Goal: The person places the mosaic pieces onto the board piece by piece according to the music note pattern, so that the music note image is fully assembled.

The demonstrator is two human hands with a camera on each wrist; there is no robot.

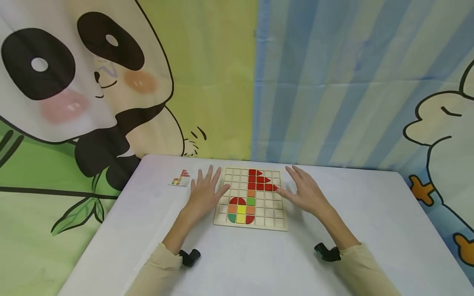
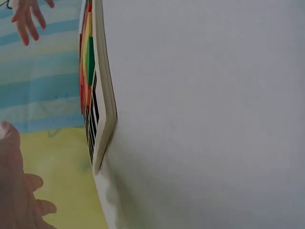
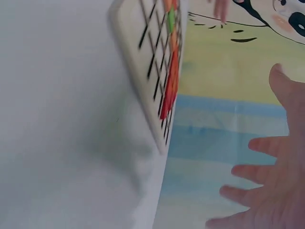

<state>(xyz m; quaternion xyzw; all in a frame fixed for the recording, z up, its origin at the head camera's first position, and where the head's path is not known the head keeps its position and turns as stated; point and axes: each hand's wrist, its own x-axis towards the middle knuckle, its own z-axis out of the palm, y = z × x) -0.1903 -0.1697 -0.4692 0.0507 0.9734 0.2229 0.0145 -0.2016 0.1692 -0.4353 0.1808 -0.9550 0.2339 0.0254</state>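
Observation:
A square wooden grid board [image 1: 267, 222] lies on the white table, with coloured tiles set in some of its cells. Red tiles [image 1: 256, 179] form a stepped, pointed shape at the top, above an orange and a green tile. Lower left, red, orange, yellow and green tiles [image 1: 241, 209] make a rounded shape. My left hand [image 1: 204, 191], fingers spread, is at the board's left edge and holds nothing. On the other side my right hand [image 1: 304, 191] spreads its fingers near the right edge, also holding nothing. Both wrist views show the fingers extended beside the board.
A small pattern card [image 1: 180, 177] with a similar coloured design lies left of the board. The white table [image 1: 252, 263] meets a printed curtain [image 1: 314, 82] at its back edge. Each wrist wears a black camera [image 1: 190, 257].

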